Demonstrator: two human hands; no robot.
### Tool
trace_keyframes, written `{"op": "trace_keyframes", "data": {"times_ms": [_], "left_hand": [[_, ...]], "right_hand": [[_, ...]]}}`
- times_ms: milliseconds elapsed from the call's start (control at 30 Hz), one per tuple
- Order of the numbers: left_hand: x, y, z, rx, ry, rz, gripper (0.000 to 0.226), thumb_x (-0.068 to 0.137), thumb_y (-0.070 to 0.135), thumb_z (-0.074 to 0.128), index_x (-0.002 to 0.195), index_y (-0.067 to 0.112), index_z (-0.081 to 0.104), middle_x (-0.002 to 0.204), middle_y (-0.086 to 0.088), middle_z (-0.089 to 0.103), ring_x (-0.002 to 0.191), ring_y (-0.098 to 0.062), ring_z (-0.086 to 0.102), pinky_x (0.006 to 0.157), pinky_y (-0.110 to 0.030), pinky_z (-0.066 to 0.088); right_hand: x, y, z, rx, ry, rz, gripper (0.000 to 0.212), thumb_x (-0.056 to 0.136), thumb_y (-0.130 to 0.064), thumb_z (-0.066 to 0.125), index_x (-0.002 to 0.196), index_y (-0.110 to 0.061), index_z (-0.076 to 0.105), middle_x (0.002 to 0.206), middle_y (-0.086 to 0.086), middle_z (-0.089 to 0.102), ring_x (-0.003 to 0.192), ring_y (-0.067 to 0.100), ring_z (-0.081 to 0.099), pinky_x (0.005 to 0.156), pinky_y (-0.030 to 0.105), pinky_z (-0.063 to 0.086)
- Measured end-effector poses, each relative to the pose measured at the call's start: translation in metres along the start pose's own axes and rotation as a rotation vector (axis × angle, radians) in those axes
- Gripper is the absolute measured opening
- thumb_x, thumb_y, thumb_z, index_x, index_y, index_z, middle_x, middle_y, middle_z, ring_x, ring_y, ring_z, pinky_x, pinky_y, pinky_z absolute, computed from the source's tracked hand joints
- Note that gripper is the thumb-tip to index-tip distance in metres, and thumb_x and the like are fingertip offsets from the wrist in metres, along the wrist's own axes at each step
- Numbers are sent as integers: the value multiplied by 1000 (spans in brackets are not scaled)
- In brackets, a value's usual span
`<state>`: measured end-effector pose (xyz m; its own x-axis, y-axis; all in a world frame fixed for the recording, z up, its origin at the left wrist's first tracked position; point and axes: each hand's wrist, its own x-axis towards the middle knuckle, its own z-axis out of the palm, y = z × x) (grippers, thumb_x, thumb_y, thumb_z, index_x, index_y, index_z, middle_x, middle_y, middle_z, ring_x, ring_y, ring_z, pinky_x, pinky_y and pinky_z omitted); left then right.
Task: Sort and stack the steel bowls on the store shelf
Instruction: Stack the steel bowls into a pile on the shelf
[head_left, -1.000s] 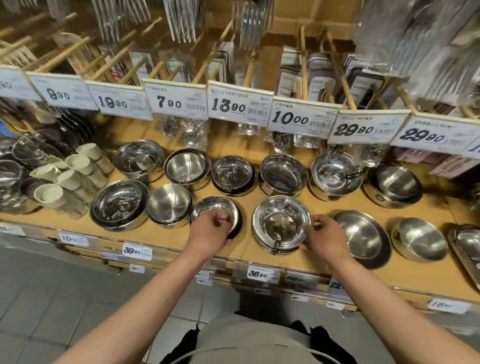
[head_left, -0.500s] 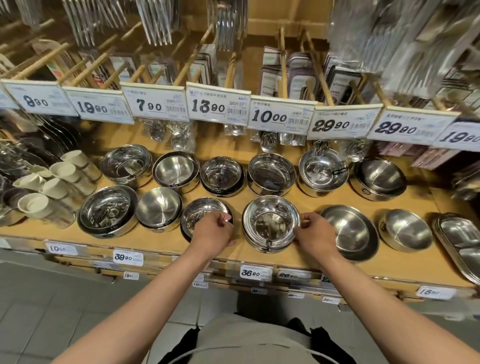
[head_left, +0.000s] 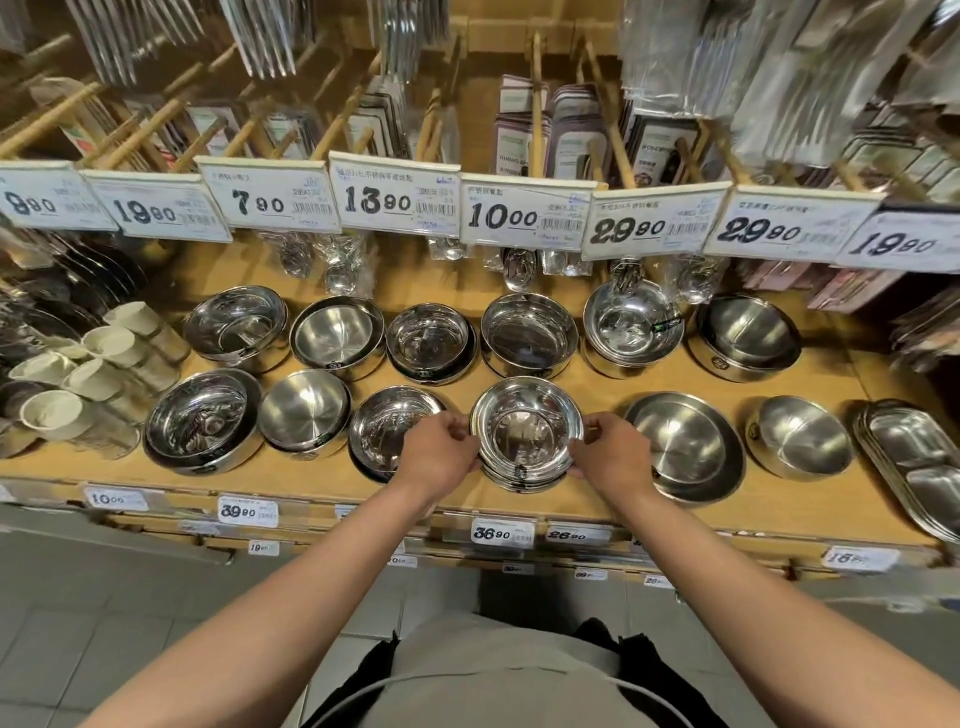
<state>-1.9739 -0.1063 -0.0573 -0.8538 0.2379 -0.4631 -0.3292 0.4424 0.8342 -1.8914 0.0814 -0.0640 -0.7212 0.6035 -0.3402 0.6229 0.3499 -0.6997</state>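
— Two hands on one stack, is that right?

— Yes. Your left hand (head_left: 436, 451) and right hand (head_left: 608, 453) each pinch the rim of the shiny round steel bowl stack (head_left: 525, 434), fingers curled on opposite sides. It sits in the front row of the pale wooden store shelf (head_left: 311, 483), close to the edge.

— How should you handle it from here?

— Keep both grips level, I'd say, so the nested bowls don't slide apart; polished steel looks slippery. Square the rims before letting go.

— Anything crowding you?

— The polished steel bowl with a patterned inside (head_left: 387, 428) lies just beside your left knuckles, and the wide shallow steel dish (head_left: 685, 447) is near your right. Move straight, not sideways, or you may knock them.
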Motion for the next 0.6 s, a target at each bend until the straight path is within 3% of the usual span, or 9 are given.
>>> {"op": "trace_keyframes", "data": {"times_ms": [167, 233, 467, 600], "left_hand": [[1, 2, 2, 25, 13, -2, 11, 90, 4, 72, 93, 12, 65, 91, -4, 67, 71, -9, 66, 55, -13, 54], [2, 3, 3, 47, 17, -6, 13, 89, 3, 73, 92, 12, 65, 90, -3, 67, 70, -9, 66, 54, -13, 54], [3, 6, 4, 149, 50, 26, 14, 87, 5, 74, 90, 15, 64, 88, 0, 67, 69, -5, 62, 47, -6, 46], [4, 9, 5, 273, 83, 100, 21, 88, 13, 73, 82, 26, 58, 81, 10, 63, 68, 2, 56, 48, -1, 40]], "right_hand": [[0, 2, 3, -99, 27, -38, 31, 94, -17, 68, 122, -5, 67, 104, 9, 76, 84, 20, 62, 62, 21, 32], [0, 2, 2, -105, 22, -48, 30, 94, -17, 67, 121, -5, 69, 103, 9, 76, 93, 24, 67, 70, 23, 36], [-2, -2, -1, -80, 8, -63, 23, 92, -8, 63, 113, -7, 73, 88, 4, 71, 75, 17, 58, 54, 21, 36], [-5, -1, -4, -70, -3, -72, 13, 92, -9, 60, 97, -7, 72, 80, 2, 68, 75, 21, 58, 57, 28, 37]]}}
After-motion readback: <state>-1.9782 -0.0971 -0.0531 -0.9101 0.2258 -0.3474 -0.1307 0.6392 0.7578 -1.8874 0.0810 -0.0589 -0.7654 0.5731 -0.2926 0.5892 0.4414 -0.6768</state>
